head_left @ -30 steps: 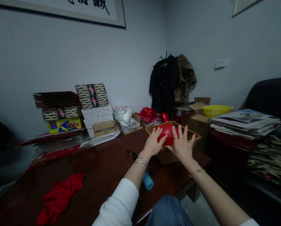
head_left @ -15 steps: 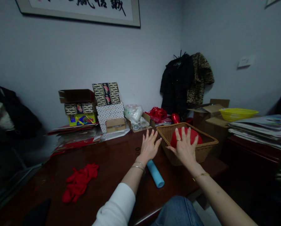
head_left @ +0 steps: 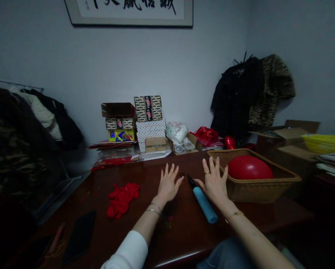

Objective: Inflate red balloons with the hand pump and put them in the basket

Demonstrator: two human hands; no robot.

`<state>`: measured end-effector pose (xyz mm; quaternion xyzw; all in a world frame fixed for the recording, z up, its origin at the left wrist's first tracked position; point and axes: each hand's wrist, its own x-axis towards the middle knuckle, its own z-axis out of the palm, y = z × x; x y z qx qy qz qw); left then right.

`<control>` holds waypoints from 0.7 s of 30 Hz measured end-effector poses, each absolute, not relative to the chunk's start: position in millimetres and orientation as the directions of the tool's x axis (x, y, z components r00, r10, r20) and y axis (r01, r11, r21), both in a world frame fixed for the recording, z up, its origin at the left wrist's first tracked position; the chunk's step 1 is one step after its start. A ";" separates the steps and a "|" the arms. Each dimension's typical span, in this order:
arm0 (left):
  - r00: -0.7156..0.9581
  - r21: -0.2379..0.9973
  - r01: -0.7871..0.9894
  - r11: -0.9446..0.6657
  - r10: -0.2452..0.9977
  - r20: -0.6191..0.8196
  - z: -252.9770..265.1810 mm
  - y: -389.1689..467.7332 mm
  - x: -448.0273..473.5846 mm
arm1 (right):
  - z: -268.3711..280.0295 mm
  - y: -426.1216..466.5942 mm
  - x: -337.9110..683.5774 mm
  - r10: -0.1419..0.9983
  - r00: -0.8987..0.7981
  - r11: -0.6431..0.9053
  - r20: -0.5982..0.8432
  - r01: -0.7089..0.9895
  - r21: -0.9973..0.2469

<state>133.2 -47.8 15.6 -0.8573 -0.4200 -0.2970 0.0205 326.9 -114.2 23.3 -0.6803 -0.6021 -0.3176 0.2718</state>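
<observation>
Both hands are empty, fingers loosely spread: the right hand [head_left: 215, 183] at the left edge of the wicker basket [head_left: 254, 191], contact unclear, the left hand [head_left: 167, 185] farther left of it. One rounded red balloon [head_left: 249, 168] sits inside the basket, seemingly done; the blue pump [head_left: 205, 206] lies ungripped left of it, and well left, the limp red heap [head_left: 123, 200] looks uninflated.

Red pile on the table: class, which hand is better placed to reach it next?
Probably the left hand: it is open and nearer the red pile; the right hand is over by the basket.
</observation>
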 end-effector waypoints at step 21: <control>0.221 0.166 0.939 -0.301 0.898 0.380 -62.6 -52.0 -67.0 | -69.9 -93.5 234.6 0.736 -0.144 0.135 0.661 0.989 0.064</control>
